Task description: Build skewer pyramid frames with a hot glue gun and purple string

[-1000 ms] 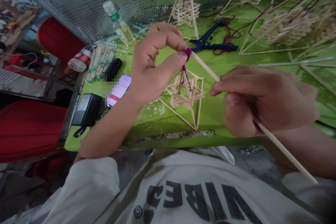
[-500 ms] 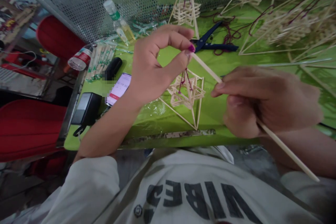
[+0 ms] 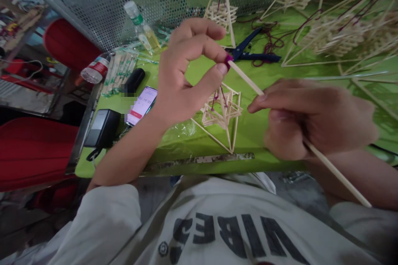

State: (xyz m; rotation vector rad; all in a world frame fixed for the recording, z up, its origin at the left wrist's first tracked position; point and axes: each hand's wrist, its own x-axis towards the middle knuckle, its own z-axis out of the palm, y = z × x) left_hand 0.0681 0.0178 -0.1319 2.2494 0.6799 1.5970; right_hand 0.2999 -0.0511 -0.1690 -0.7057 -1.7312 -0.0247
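Observation:
My left hand [image 3: 189, 78] pinches, between thumb and index finger, the purple-bound top of a small pyramid frame of thin wooden sticks [image 3: 231, 132]. A star-shaped lattice [image 3: 222, 114] hangs inside that frame on purple threads, partly hidden behind the hand. My right hand [image 3: 317, 120] is closed around a pale wooden chopstick [image 3: 338, 176], the index finger stretched along it. One end of the chopstick touches the purple binding at my left fingertips; the other sticks out below my right fist.
Behind the hands lie dark blue pliers [image 3: 258, 54] and tangled purple thread [image 3: 273, 41]. More stick pyramids [image 3: 224, 12] stand at the back and right. A phone [image 3: 141, 105], black box [image 3: 102, 128], wrapped chopsticks [image 3: 118, 74] and bottle [image 3: 141, 27] are on the left.
The left fingers have shifted slightly, the middle finger lifting, and more purple binding shows. The chopstick has moved slightly, its lower end rising a little.

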